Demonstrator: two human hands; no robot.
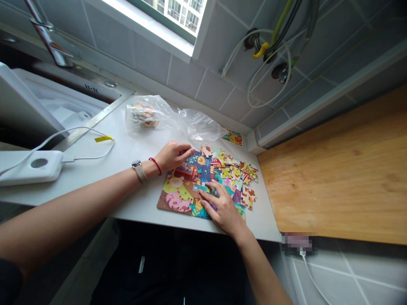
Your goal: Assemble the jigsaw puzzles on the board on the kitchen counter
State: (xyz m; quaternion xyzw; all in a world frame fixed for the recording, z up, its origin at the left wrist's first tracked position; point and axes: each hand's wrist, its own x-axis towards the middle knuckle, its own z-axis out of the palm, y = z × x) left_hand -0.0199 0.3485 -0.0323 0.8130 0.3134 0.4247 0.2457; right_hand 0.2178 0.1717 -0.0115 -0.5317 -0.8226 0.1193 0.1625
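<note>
The hands are apart. The left hand (174, 156) curls beside the puzzle (187, 188); I cannot tell whether its fingertips pinch anything. The right hand (224, 207), fingers spread, hides part of the puzzle beneath it. Beyond the left hand, a crumpled plastic bag (200, 123) blurs its contents (146, 115).

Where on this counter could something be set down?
Bare counter shows between left forearm, puzzle and front edge; between plastic bag, white cable and that forearm; and, narrowly, between loose pieces and wooden board. Crowded: the puzzle, where pieces pile and the right hand rests.
</note>
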